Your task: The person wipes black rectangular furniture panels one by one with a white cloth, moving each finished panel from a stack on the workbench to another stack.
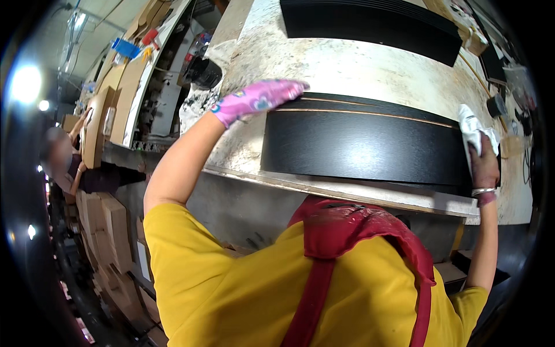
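A stack of long black panels (358, 141) with pale edge strips lies across a stained white worktable (347, 63). My left hand (260, 97), in a pink patterned glove, rests flat with fingers together on the stack's upper left corner. My right hand (483, 165), wearing a bracelet at the wrist, presses a crumpled white cloth (473, 128) against the right end of the top panel.
Another stack of black panels (376, 23) lies at the table's far side. A black round tool (203, 72) sits beyond the table's left edge. Brown boards and cartons (110, 225) line the left, where another person (69, 162) works. Small items and cables (500, 104) lie at right.
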Tool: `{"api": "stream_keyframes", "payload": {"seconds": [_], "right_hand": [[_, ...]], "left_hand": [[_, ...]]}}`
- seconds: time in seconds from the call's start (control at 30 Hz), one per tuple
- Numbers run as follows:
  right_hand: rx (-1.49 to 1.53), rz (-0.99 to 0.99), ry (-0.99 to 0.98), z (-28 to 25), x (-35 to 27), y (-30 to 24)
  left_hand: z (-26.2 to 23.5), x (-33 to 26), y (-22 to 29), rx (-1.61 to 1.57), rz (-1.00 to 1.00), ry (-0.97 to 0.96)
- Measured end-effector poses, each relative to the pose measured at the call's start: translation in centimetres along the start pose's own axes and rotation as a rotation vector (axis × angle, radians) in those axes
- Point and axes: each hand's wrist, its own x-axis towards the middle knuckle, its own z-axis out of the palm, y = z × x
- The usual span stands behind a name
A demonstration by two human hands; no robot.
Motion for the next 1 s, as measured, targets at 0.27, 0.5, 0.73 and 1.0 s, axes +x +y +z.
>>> {"api": "stream_keyframes", "payload": {"seconds": [0.27, 0.5, 0.73, 1.0], "right_hand": [[0.383, -1.056, -0.332, 8.1, -4.9, -35.9], [0.929, -0.454, -0.929, 1.7, 0.3, -32.9], [0.475, -0.235, -0.337, 0.4, 2.3, -33.5], [0.228, -0.387, -0.316, 8.5, 9.0, -26.0]], "left_hand": [[1.5, -0.8, -2.7, -0.1, 0.388, 0.103], [1.0, -4.6, -0.3, 0.335, 0.204, 0.672], [11.2, -5.3, 9.3, 0.458, 0.509, 0.304], [10.6, -5.9, 9.1, 0.209, 0.577, 0.284]]}}
